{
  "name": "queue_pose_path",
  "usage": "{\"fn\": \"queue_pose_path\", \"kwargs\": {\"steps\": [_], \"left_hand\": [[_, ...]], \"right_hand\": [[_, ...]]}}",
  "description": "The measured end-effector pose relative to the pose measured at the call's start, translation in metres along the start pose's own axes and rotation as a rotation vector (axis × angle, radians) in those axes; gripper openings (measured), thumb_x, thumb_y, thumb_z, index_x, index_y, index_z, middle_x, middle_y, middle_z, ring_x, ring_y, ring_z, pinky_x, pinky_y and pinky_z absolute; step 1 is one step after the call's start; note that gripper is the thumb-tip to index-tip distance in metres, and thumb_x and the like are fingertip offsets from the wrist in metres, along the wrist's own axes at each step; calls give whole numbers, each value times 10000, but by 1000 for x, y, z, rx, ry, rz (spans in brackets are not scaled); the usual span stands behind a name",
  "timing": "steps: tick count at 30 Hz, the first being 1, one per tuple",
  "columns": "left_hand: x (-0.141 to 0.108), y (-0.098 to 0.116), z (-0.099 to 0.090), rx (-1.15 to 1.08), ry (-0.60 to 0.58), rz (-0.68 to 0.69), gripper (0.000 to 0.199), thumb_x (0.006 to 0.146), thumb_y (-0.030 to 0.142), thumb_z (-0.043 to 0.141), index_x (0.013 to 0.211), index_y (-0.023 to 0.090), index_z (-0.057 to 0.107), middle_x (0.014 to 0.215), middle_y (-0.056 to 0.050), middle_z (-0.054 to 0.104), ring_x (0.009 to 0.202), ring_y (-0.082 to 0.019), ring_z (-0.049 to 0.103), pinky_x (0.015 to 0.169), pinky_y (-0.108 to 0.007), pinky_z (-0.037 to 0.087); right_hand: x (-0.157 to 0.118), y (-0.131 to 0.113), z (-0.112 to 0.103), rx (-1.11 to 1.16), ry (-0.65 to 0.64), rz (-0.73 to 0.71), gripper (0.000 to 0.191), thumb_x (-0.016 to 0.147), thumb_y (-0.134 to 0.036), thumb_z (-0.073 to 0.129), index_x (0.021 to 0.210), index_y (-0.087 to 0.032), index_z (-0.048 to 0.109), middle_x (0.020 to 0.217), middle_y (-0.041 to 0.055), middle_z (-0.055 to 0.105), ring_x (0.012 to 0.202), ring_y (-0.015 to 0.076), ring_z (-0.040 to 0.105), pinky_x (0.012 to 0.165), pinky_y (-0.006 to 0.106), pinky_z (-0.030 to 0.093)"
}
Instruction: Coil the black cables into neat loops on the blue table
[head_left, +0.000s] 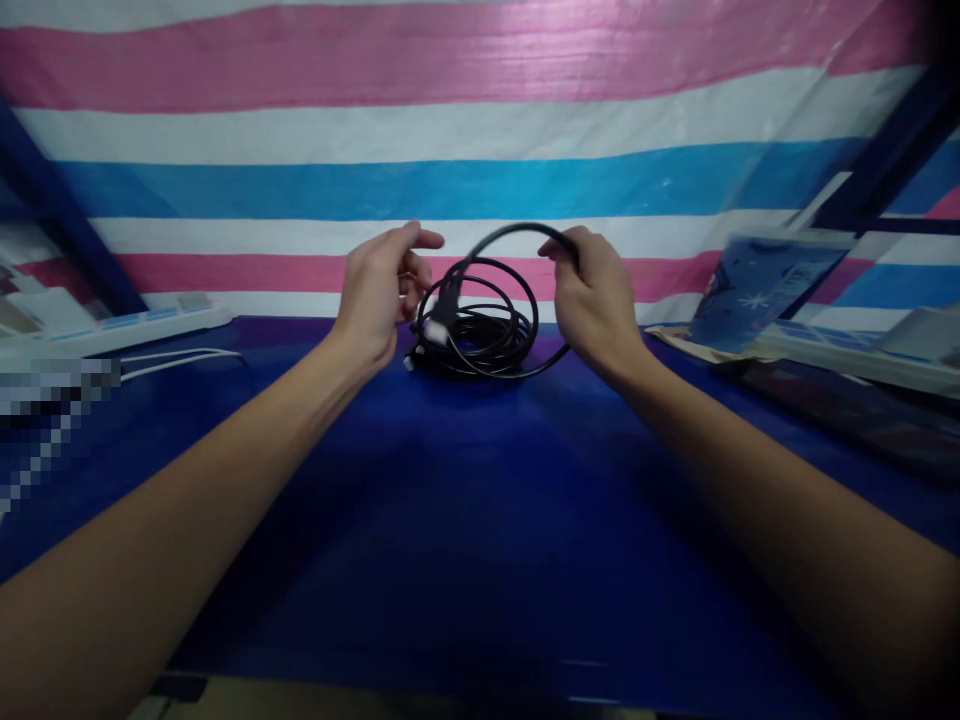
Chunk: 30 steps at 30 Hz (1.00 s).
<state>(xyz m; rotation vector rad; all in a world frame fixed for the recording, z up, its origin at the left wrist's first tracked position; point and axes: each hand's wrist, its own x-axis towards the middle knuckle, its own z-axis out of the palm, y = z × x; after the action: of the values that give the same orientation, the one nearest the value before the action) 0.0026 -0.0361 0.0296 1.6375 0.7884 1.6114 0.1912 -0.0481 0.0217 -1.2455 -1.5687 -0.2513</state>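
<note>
A black cable (480, 345) lies loosely coiled on the blue table, with some loops standing up from the pile. My right hand (596, 295) pinches a raised part of the cable at the coil's right side. From there the cable arcs over to a connector (444, 312) with a pale end, which hangs in front of the coil at its left. My left hand (382, 290) is beside the coil's left side, its fingers apart and curved, close to the connector and holding nothing.
White power strips (150, 325) stand at the back left, with a white cord near them. At the right are a blue bag (765, 290), another strip (840, 355) and a dark flat object (847, 405). A striped sheet (465, 130) hangs behind the table (480, 520).
</note>
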Motion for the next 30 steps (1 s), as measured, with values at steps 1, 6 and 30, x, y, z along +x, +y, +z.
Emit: {"fn": "queue_pose_path", "kwargs": {"steps": [1,6,30], "left_hand": [[-3,4,1,55,-99,-16,353,844,467,458,784,170,639,500,22,408,382,-55,288,380,-228,170],[-18,11,14,370,-434,-115,293,823,370,541,634,160,619,394,27,361,362,-59,336,377,-203,213],[-30,1,28,-278,-46,-271,299,826,448,547,1013,215,559,729,-25,630,692,-141,619,607,-226,454]], "right_hand": [[-1,-2,-1,13,-12,-27,250,860,-94,352,890,-179,584,967,84,601,969,208,538,868,370,395],[-4,-19,-1,121,-76,-84,221,798,-68,394,825,-190,577,906,52,616,897,183,548,834,351,415],[-15,-57,7,1177,-206,359,437,803,-608,529,686,-203,414,667,2,511,738,138,582,626,264,467]]}}
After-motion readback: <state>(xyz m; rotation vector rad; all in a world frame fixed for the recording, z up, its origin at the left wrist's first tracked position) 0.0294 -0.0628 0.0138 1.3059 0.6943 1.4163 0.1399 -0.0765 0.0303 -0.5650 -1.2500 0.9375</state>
